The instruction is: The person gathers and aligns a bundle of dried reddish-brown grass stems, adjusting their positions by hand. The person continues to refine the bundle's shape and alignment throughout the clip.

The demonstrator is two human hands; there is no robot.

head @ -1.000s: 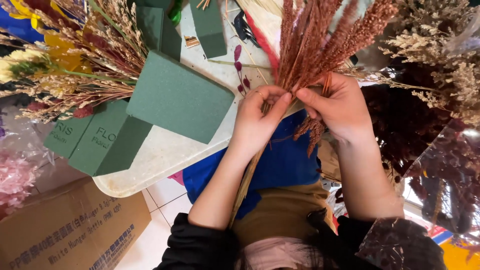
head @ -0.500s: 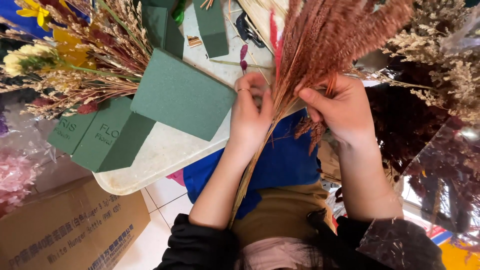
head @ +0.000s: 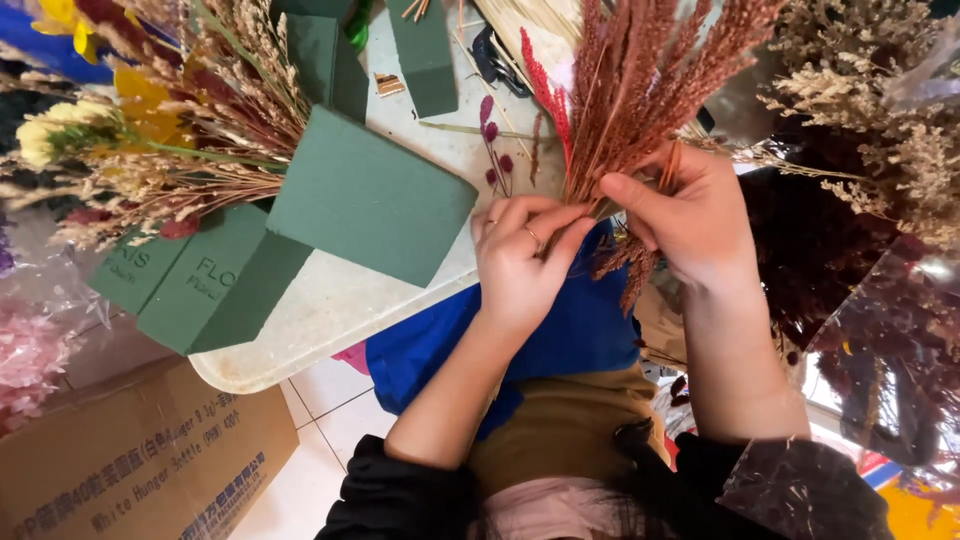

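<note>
Both hands hold a bundle of reddish-brown dried grass stems [head: 640, 90] that fans up toward the top of the view. My left hand [head: 520, 265] pinches the stems low down between thumb and fingers; a ring shows on one finger. My right hand [head: 690, 215] grips the same bundle just to the right, fingers wrapped round the stalks. Some loose reddish tufts [head: 625, 265] hang below the hands. Under the hands lies the edge of a pale table [head: 330, 310].
Several dark green foam blocks [head: 370, 195] lie on the table. Dried flowers [head: 150, 130] spread at the left, beige and dark red dried bunches [head: 880, 120] at the right. A cardboard box [head: 130, 460] stands on the tiled floor. Black scissors [head: 495, 55] lie near the top.
The bundle has shifted right and slightly higher. My left hand has slid along the stems and now pinches them lower down. The right hand keeps its grip.
</note>
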